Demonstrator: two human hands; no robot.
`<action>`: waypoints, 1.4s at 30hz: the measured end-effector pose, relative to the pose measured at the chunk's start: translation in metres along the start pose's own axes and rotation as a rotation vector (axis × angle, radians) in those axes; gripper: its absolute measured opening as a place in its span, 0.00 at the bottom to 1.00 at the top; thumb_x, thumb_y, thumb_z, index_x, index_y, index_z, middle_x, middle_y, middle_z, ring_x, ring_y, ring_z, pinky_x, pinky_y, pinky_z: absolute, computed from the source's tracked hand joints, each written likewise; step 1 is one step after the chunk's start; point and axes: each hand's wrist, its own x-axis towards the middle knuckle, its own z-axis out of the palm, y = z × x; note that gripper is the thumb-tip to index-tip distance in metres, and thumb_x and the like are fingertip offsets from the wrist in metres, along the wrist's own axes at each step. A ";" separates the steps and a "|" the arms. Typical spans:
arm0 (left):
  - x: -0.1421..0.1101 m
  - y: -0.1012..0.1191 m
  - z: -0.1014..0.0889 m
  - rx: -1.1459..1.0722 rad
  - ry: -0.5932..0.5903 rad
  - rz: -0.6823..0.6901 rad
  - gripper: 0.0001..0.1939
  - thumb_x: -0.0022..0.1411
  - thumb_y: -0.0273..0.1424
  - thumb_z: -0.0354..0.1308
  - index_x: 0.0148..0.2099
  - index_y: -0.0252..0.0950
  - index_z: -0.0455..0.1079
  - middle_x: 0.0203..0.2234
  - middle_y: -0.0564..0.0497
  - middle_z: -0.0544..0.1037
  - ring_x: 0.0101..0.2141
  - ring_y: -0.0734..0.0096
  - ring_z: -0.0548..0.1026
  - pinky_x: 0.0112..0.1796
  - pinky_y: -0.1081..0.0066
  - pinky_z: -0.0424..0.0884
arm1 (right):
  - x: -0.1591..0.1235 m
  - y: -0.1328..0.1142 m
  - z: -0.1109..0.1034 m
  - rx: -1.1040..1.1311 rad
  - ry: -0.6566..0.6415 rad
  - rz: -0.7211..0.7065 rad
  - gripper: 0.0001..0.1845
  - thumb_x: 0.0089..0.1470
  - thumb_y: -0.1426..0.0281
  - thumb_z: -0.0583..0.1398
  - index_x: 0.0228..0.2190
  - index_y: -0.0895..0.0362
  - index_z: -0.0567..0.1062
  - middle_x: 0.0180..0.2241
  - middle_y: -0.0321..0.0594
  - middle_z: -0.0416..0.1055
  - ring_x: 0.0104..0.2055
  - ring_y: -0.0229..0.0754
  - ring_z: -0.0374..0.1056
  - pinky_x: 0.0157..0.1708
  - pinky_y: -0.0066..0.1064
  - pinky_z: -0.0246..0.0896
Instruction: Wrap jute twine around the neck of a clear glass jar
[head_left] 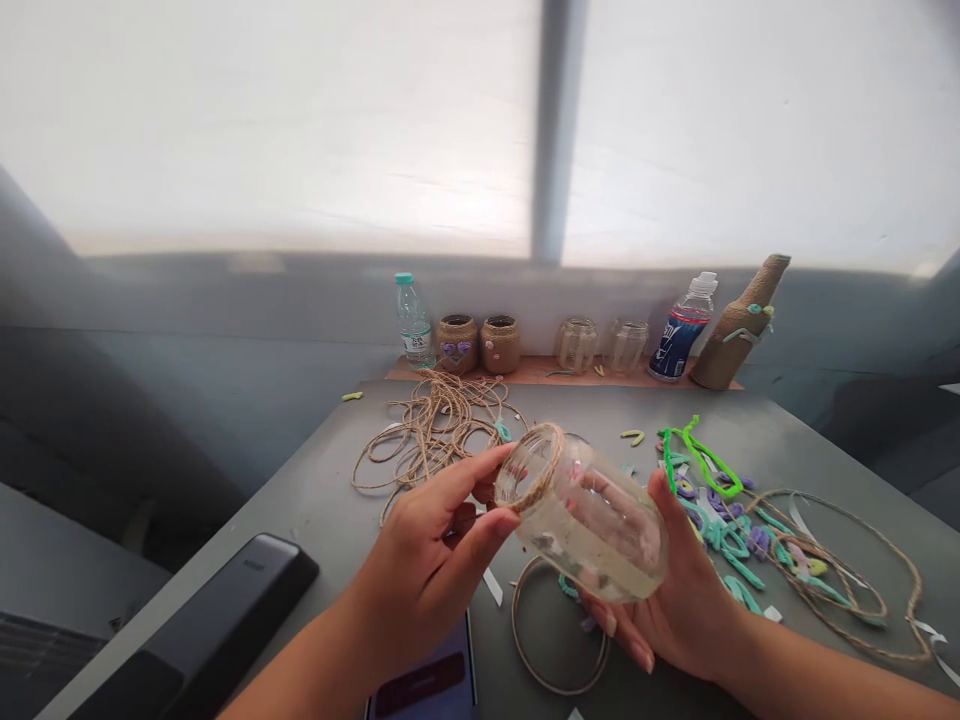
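Here we are above the grey surface (322, 500), and the glass jar (600, 540) is right in the middle, tilted in the air between two hands, mouth to the left. Our left grip (442, 535) is pinched at the rim, thumb against the twine band (553, 468) around the neck. Our right grip (682, 600) is curved around the base, fingers underneath, thumb up the end: a wide hold, but a holding one.

The step in hand, we'd judge, is laying twine around that neck. The next move calls for steady thumb pressure there, with the right grip supporting and turning the glass. Whether the band is stuck down, we cannot tell.

Now the count! Along the wooden strip (536, 368) we have two twine-covered jars, a left one (457, 350) and a right one (501, 350); two bare jars, a left one (577, 345) and a right one (626, 345); two plastic bottles, one teal-capped (415, 335), one blue-labelled (679, 335); and one twine-covered bottle (727, 345), leaning. Nearer, one tangled twine heap (431, 430), one hoop (562, 690) below the jar, one phone (431, 670), partly hidden. And the colourful trimmings (727, 535) on the right? Too jumbled for us to number!
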 end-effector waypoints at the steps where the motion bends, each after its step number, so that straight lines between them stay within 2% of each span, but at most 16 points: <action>1: 0.001 0.001 0.000 -0.003 -0.005 -0.008 0.23 0.71 0.40 0.54 0.64 0.38 0.67 0.39 0.47 0.79 0.27 0.71 0.76 0.26 0.74 0.73 | 0.000 0.000 0.001 -0.020 0.014 -0.036 0.42 0.58 0.34 0.47 0.54 0.55 0.71 0.31 0.43 0.77 0.23 0.44 0.78 0.14 0.23 0.67; 4: 0.003 0.005 0.002 0.004 0.011 -0.031 0.22 0.72 0.40 0.52 0.63 0.37 0.68 0.36 0.48 0.79 0.28 0.71 0.76 0.29 0.74 0.75 | 0.000 0.001 0.002 -0.107 -0.027 -0.122 0.44 0.52 0.35 0.57 0.59 0.52 0.67 0.32 0.42 0.77 0.25 0.44 0.78 0.17 0.24 0.68; 7: 0.004 0.007 0.002 0.015 0.037 -0.057 0.21 0.73 0.41 0.51 0.61 0.36 0.69 0.35 0.49 0.78 0.28 0.71 0.75 0.30 0.73 0.75 | -0.002 0.003 -0.003 -0.159 -0.064 -0.129 0.39 0.53 0.44 0.65 0.59 0.50 0.66 0.29 0.40 0.78 0.24 0.42 0.76 0.16 0.21 0.66; 9: 0.005 0.007 0.002 0.024 0.039 -0.063 0.20 0.72 0.40 0.52 0.60 0.36 0.70 0.34 0.50 0.79 0.28 0.72 0.75 0.30 0.74 0.75 | -0.003 0.004 -0.006 -0.145 -0.052 -0.104 0.34 0.58 0.45 0.61 0.56 0.53 0.68 0.26 0.41 0.77 0.22 0.41 0.75 0.15 0.20 0.64; 12: 0.005 0.008 0.002 0.029 0.054 -0.057 0.17 0.72 0.38 0.53 0.58 0.37 0.72 0.31 0.52 0.79 0.30 0.72 0.77 0.32 0.75 0.75 | -0.003 0.003 -0.009 -0.110 -0.022 -0.079 0.36 0.60 0.41 0.54 0.54 0.57 0.70 0.23 0.42 0.76 0.19 0.39 0.72 0.15 0.20 0.63; 16: 0.006 0.008 0.002 0.016 0.071 -0.060 0.16 0.72 0.37 0.54 0.57 0.37 0.72 0.29 0.53 0.79 0.29 0.72 0.78 0.31 0.75 0.75 | -0.001 0.003 -0.008 -0.089 -0.008 -0.065 0.37 0.59 0.40 0.54 0.55 0.57 0.71 0.22 0.40 0.76 0.18 0.38 0.71 0.14 0.19 0.63; 19: 0.005 0.007 0.002 0.099 0.078 -0.029 0.17 0.72 0.37 0.53 0.57 0.35 0.73 0.29 0.52 0.80 0.30 0.69 0.79 0.33 0.72 0.76 | 0.000 0.003 -0.006 -0.083 -0.001 -0.065 0.38 0.60 0.40 0.54 0.55 0.58 0.72 0.24 0.42 0.76 0.17 0.36 0.69 0.14 0.19 0.63; 23: -0.001 0.005 0.003 0.304 0.129 0.073 0.18 0.73 0.35 0.52 0.58 0.31 0.73 0.37 0.45 0.84 0.37 0.65 0.82 0.41 0.69 0.78 | 0.000 0.004 -0.007 -0.095 0.031 -0.069 0.40 0.59 0.39 0.54 0.56 0.59 0.72 0.23 0.42 0.76 0.17 0.36 0.69 0.13 0.19 0.63; 26: -0.004 0.002 0.005 0.418 0.159 0.187 0.19 0.73 0.32 0.52 0.61 0.30 0.71 0.44 0.42 0.84 0.42 0.64 0.83 0.44 0.70 0.78 | -0.001 0.005 -0.008 -0.100 0.062 -0.051 0.42 0.58 0.38 0.53 0.56 0.58 0.72 0.27 0.45 0.78 0.17 0.35 0.69 0.13 0.20 0.63; 29: -0.005 -0.001 0.007 0.535 0.174 0.291 0.18 0.74 0.29 0.51 0.61 0.29 0.70 0.47 0.40 0.84 0.45 0.63 0.83 0.46 0.69 0.78 | -0.001 0.004 -0.007 -0.095 0.057 -0.053 0.42 0.58 0.38 0.53 0.56 0.58 0.72 0.22 0.41 0.75 0.16 0.35 0.67 0.13 0.19 0.62; 31: -0.004 -0.002 0.007 0.617 0.184 0.339 0.16 0.74 0.27 0.51 0.59 0.29 0.71 0.46 0.39 0.84 0.43 0.62 0.83 0.45 0.68 0.78 | -0.001 0.004 -0.005 -0.090 0.056 -0.063 0.41 0.59 0.39 0.53 0.57 0.58 0.72 0.19 0.38 0.72 0.16 0.35 0.67 0.13 0.18 0.62; 34: -0.004 0.000 0.006 0.724 0.189 0.383 0.14 0.73 0.27 0.53 0.55 0.29 0.73 0.41 0.41 0.85 0.37 0.62 0.83 0.40 0.66 0.78 | 0.000 0.003 -0.004 -0.085 0.071 -0.063 0.41 0.58 0.39 0.55 0.57 0.58 0.72 0.21 0.39 0.74 0.16 0.35 0.67 0.13 0.18 0.63; 37: -0.005 0.005 0.003 0.783 0.165 0.388 0.09 0.72 0.27 0.53 0.43 0.31 0.76 0.28 0.47 0.81 0.26 0.66 0.78 0.30 0.67 0.75 | 0.001 0.002 -0.003 -0.073 0.072 -0.065 0.41 0.57 0.39 0.55 0.57 0.58 0.72 0.21 0.40 0.75 0.16 0.35 0.67 0.13 0.18 0.63; 38: -0.005 0.007 0.003 0.787 0.154 0.387 0.11 0.71 0.26 0.53 0.38 0.33 0.75 0.24 0.50 0.78 0.24 0.68 0.75 0.28 0.68 0.72 | 0.002 0.002 -0.003 -0.066 0.072 -0.066 0.40 0.58 0.39 0.55 0.56 0.58 0.73 0.22 0.40 0.75 0.16 0.35 0.67 0.13 0.18 0.63; 40: -0.005 0.009 0.002 0.781 0.140 0.383 0.15 0.71 0.26 0.53 0.31 0.34 0.72 0.20 0.52 0.74 0.21 0.71 0.71 0.26 0.70 0.69 | 0.002 0.002 -0.004 -0.052 0.073 -0.052 0.40 0.58 0.39 0.55 0.55 0.59 0.74 0.25 0.43 0.77 0.16 0.34 0.68 0.12 0.18 0.63; 42: -0.005 0.010 0.002 0.761 0.145 0.398 0.15 0.70 0.25 0.53 0.29 0.35 0.70 0.20 0.53 0.72 0.21 0.73 0.69 0.26 0.71 0.67 | 0.001 0.002 -0.004 -0.035 0.072 -0.016 0.41 0.57 0.38 0.54 0.53 0.60 0.75 0.26 0.45 0.78 0.16 0.34 0.68 0.12 0.19 0.62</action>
